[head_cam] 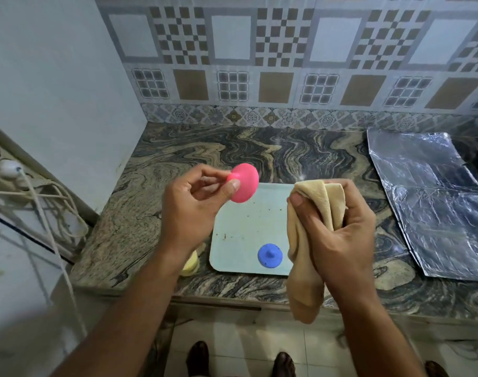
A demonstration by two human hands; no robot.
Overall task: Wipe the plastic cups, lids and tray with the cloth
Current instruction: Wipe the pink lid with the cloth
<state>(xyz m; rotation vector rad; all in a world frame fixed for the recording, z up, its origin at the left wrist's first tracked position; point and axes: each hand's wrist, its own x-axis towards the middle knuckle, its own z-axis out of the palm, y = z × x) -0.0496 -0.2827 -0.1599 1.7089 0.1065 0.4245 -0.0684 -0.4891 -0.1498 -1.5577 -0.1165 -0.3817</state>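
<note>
Pink lid (244, 186): I judged it light and stiff; left hand (194, 205) pinched its small knob.
Cloth (314, 229): soft, bunched in my closed right hand (338, 235).

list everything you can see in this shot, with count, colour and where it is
pink lid: 1, pink, held up above the tray's far left corner
blue lid: 1, blue, knob up, on the tray near its front edge
tray: 1, pale blue with brown specks, on the counter
cloth: 1, beige, bunched and hanging over the tray's right side
yellow item: 1, pale yellow, left of the tray, mostly hidden by the forearm
counter: 1, swirled grey and tan stone
foil sheet: 1, silver, on the counter's right
cables: several, white, at left by the wall
left hand: pinches the pink lid's knob
right hand: grips the cloth
</note>
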